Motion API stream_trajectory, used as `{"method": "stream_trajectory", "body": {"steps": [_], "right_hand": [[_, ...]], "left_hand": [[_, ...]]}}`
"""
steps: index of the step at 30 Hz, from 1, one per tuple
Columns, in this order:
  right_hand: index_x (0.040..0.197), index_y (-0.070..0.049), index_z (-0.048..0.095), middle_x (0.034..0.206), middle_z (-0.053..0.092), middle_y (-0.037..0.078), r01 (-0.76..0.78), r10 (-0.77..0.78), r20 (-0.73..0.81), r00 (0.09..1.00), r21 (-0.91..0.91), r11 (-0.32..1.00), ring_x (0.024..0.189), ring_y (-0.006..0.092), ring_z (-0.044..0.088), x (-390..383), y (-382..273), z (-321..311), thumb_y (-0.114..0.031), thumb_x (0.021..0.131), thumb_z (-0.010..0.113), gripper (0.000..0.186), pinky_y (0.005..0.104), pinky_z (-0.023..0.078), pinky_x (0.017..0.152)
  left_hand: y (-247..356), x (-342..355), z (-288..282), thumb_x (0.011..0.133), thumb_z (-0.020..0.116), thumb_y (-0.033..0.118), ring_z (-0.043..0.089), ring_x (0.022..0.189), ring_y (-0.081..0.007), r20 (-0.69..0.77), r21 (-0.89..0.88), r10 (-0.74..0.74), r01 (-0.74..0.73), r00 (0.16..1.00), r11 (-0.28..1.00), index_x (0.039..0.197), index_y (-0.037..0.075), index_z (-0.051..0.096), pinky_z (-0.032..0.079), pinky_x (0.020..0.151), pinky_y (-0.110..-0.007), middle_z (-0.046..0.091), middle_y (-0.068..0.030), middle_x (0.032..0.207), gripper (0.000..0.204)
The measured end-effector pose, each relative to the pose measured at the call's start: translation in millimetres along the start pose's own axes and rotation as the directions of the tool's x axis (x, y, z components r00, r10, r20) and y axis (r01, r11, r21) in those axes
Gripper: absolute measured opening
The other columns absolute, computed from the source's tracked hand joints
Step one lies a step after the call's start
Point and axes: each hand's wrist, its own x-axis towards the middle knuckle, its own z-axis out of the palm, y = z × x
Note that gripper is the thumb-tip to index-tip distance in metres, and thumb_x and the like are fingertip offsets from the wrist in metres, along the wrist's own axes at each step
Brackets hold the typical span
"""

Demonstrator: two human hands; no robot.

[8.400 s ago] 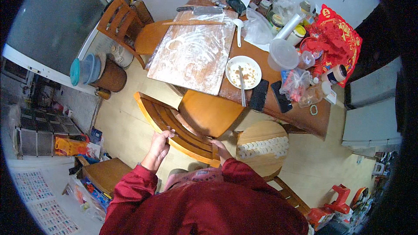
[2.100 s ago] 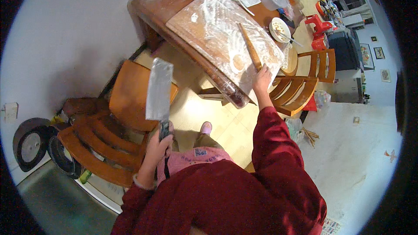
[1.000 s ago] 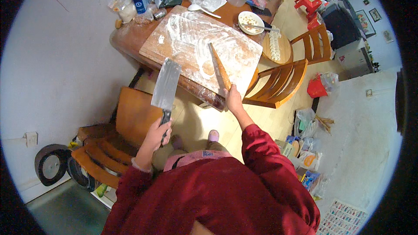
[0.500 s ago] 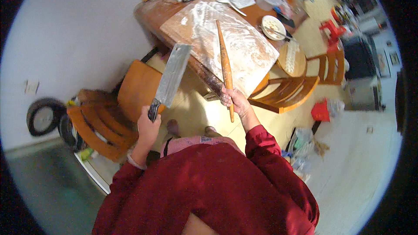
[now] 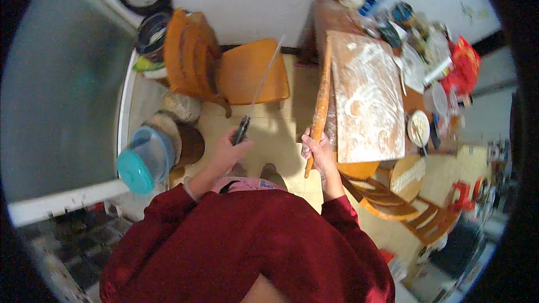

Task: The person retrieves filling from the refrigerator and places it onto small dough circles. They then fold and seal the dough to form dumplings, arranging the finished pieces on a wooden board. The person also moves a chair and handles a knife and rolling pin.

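Item 1: long pale wooden rolling pin, gripped near its lower end by the right hand, fingers wrapped tight around it. I see it held off the flour-dusted wooden pastry board, its upper length crossing the board's near edge, not resting on it as far as I can tell.

Item 2: broad steel cleaver with a dark handle, seen edge-on, left hand closed around the handle. It sits left of the board, blade pointing up over the orange wooden chair seat.

Item 3: the board itself, on the brown wooden table; flour smears and round marks show, no dough that I can make out.

Progress, as I judge it: both tools lifted and carried clear of the board; neither is set down anywhere yet.

Surroundings: beyond the board, a white bowl with food and cluttered bottles and packets; far left of it, a clear plastic tub with a turquoise lid.
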Motion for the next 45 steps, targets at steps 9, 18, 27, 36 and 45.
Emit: {"method": "stream_trajectory", "body": {"steps": [9,18,27,36,45], "right_hand": [[0.103,-0.001,0.051,0.069,0.056,0.001,0.241,-0.076,0.287,0.955,-0.601,0.762,0.051,0.0094,0.054,-48,29,140,-0.011,0.092,0.062,0.019,0.0246,0.046,0.049],[0.116,0.0,0.05,0.091,0.062,0.011,0.601,0.169,0.751,0.638,-0.623,0.501,0.085,0.013,0.057,-146,196,322,-0.016,0.095,0.061,0.029,0.0293,0.047,0.074],[0.125,-0.002,0.044,0.108,0.061,0.017,0.648,0.418,0.811,0.41,-0.582,0.492,0.099,0.0264,0.062,-220,344,452,-0.017,0.097,0.055,0.034,0.0363,0.048,0.084],[0.137,-0.003,0.031,0.116,0.057,0.018,0.705,0.639,0.702,0.313,-0.623,0.339,0.104,0.0286,0.059,-207,432,597,-0.023,0.095,0.06,0.055,0.0378,0.047,0.086],[0.142,-0.002,0.028,0.133,0.047,0.021,0.482,0.689,0.633,0.353,-0.754,0.446,0.124,0.0311,0.046,-143,515,723,-0.03,0.095,0.06,0.063,0.04,0.038,0.103]], "left_hand": [[-54,-89,-20,0.094,0.06,0.014,0.055,0.069,-0.0133,0.111,-0.496,0.248,-0.163,0.962,0.853,0.098,0.006,0.051,0.047,0.068,-0.03,0.056,-0.0029,0.082,0.013],[-181,-265,-160,0.094,0.058,0.01,0.052,0.102,-0.0117,-0.535,-0.481,0.332,-0.603,0.777,0.636,0.127,0.003,0.046,0.044,0.09,-0.03,0.055,-0.0027,0.109,0.035],[-263,-385,-261,0.094,0.059,0.01,0.056,0.104,-0.0127,-0.713,-0.691,-0.073,-0.682,0.697,0.238,0.129,0.002,0.049,0.046,0.09,-0.031,0.059,-0.0037,0.113,0.037],[-289,-419,-417,0.094,0.059,0.02,0.061,0.093,-0.0185,-0.749,-0.662,-0.051,-0.746,0.66,0.076,0.122,0.001,0.052,0.051,0.076,-0.034,0.063,-0.0073,0.105,0.035],[-312,-402,-590,0.089,0.065,0.023,0.062,0.088,-0.023,-0.775,-0.419,0.142,-0.67,0.615,0.613,0.128,0.004,0.045,0.052,0.062,-0.039,0.061,-0.0098,0.101,0.047]]}}
